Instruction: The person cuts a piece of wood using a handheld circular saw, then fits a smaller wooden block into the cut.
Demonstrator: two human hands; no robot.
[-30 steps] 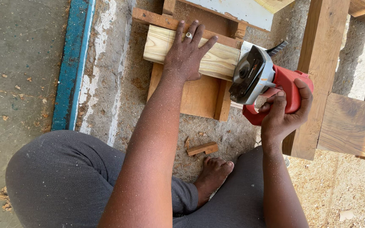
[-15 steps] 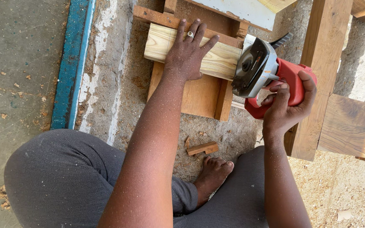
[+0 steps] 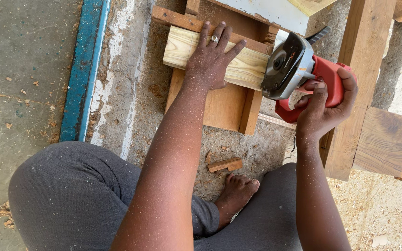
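Bare arms flecked with pale sawdust, left hand (image 3: 211, 62) wearing a silver ring (image 3: 214, 39) on one finger, right hand (image 3: 324, 109) ringless, dark grey trousers (image 3: 70, 195) over bent knees, one bare foot (image 3: 236, 195)

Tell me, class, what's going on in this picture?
A person sits on a sawdust-covered floor. The left hand presses flat on a pale wooden plank lying across a brown wooden frame. The right hand grips a red power grinder, its guarded disc at the plank's end. A small wood offcut lies near a bare foot.
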